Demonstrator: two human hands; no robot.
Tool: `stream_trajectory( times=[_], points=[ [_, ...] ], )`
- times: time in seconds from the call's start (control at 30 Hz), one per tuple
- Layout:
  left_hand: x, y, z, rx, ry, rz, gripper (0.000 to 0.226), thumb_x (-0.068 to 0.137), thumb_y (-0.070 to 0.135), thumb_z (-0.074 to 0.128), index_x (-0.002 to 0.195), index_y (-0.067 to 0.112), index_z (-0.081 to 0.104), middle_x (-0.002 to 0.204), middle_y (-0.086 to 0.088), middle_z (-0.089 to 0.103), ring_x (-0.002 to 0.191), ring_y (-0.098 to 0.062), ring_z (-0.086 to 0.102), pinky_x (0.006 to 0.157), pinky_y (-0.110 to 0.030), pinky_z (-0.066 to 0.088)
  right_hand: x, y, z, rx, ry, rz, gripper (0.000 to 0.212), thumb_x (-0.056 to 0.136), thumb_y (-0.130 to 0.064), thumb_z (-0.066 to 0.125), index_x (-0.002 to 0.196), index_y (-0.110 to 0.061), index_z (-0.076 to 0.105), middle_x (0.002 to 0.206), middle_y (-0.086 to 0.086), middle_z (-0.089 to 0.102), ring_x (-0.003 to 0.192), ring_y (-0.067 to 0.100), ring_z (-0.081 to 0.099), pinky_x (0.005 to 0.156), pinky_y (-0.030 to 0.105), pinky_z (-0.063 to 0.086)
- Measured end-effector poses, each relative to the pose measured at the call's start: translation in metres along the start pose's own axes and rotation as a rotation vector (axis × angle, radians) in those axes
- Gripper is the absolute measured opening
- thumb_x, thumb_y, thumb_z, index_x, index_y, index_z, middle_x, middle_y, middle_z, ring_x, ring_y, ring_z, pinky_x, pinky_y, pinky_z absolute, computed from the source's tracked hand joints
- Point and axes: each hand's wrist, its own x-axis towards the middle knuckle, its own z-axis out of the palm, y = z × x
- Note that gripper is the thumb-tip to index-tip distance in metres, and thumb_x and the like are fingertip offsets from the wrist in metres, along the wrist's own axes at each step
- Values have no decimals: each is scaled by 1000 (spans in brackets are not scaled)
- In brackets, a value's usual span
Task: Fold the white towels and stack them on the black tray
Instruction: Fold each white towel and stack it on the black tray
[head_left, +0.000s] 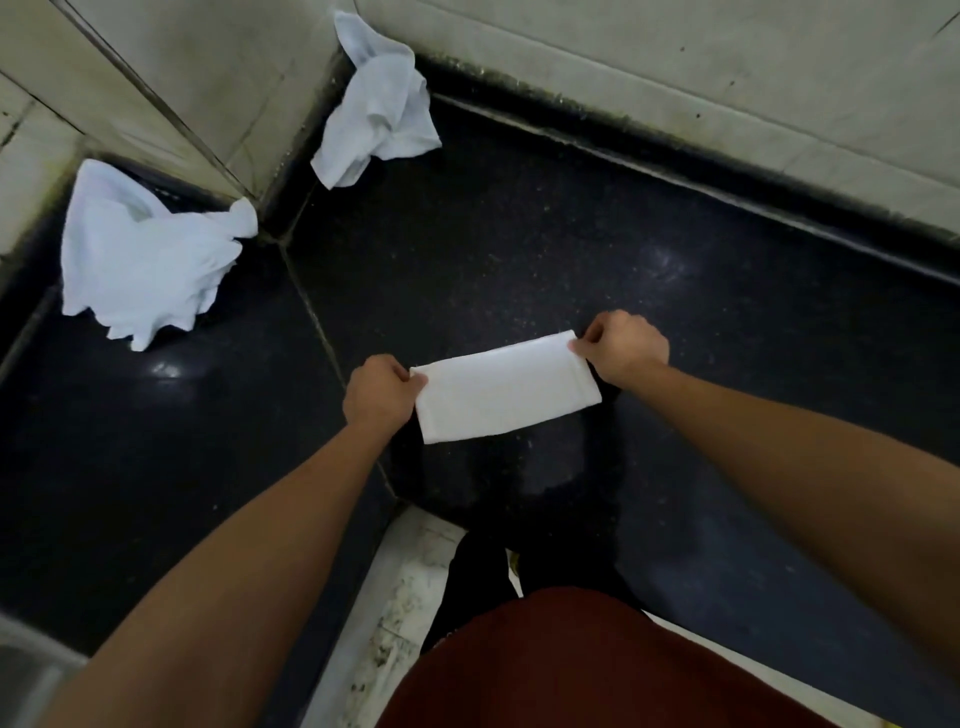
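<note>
Stretching between pinching fingers (405, 375), folded towel (504, 392)

Your dark red shirt (597, 670): plain cloth with a rounded hem. Just above the shirt: black trousers (478, 582), partly in shadow. Left and right of the shirt: arms bare as far as your left hand (382, 395) and right hand (626, 348).

Corners of folded towel (506, 392) under left hand (379, 392), right hand (623, 345), fingertips hidden
</note>
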Motion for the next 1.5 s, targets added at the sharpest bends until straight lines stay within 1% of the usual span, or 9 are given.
stream_trajectory(
  times=[0.13,0.27,0.37,0.53,0.77,0.93,1.13,1.37,1.5],
  points=[
    [-19,5,-2,237,99,328,18,89,23,60,104,13,58,106,-7,56,90,-28,59,71,-37,46,-13,-6,0,17,100,-256,16,91,-35,57,100,-23,63,101,0,64,88,23,62,73,33,46],
    [-44,11,17,333,-70,542,13,90,19,52,99,15,62,101,-4,62,89,-27,61,70,-33,43,-44,-17,20,65,-164,-421,11,88,-27,63,93,-20,69,90,-3,69,83,17,64,72,30,51],
    [-52,-2,26,315,-143,487,12,92,19,52,95,12,61,98,-6,66,88,-26,60,71,-34,46,-57,-7,38,117,-294,-367,8,84,-24,67,87,-18,72,86,-5,70,80,15,66,77,35,55],
    [-53,-29,24,221,-93,437,8,90,20,59,89,12,61,92,-5,66,81,-23,59,66,-32,44,-48,27,25,244,-194,-130,9,81,-17,70,73,-15,73,65,-3,70,57,10,68,70,35,59],
    [-54,-32,18,350,61,660,16,79,14,73,92,10,66,98,-5,59,89,-24,57,57,-32,46,-42,27,5,117,-60,-34,9,84,-29,67,87,-21,68,84,-1,68,83,21,66,70,32,52],
    [-44,-23,7,617,-38,697,46,90,31,60,133,17,53,147,-4,39,131,-27,35,102,-40,36,-33,-4,11,-36,-9,60,43,83,-46,65,118,-19,60,111,5,65,100,27,63,78,35,46],
    [-43,-28,5,618,-90,628,52,92,36,56,140,20,43,156,0,23,140,-24,21,108,-39,27,-24,-16,5,247,-144,258,39,74,-33,71,103,-8,64,101,9,66,86,26,64,73,34,54],
    [-44,-34,0,471,-35,626,48,90,31,60,135,16,48,147,-3,35,135,-24,30,107,-37,29,-45,-35,-17,236,-123,-1,17,80,-28,68,76,-15,57,78,1,60,74,19,59,59,29,44],
    [-47,-51,-15,344,58,539,44,88,21,63,130,15,53,135,-5,46,121,-24,43,99,-35,38,-58,-74,-10,202,-114,-139,21,77,-23,72,89,-18,56,89,1,60,81,20,59,62,29,44]
  ],
)
